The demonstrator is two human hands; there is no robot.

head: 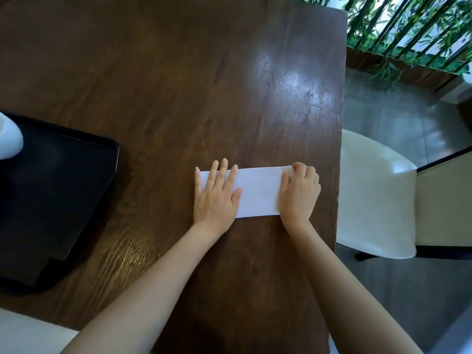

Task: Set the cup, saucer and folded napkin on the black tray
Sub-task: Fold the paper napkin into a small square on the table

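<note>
Folding is the step in hand — the napkin (258,191) lies on the table (178,72), left hand (217,192) flat on it, right hand (298,192) pinching its end (next: carry it across to the tray (76,180)).

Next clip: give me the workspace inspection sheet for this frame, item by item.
Surface: dark wooden table, glossy, with glare.
Job's things: white napkin folded into a strip, flat on the table, not on the black tray; a white object at the tray's left edge, cut off, cannot identify.
Clutter: nothing seen.
Grippers: left hand flat on the napkin's left end; right hand pinching its right end.
Cables: nothing seen.
Surroundings: white chair to the right, bamboo screen beyond.
</note>
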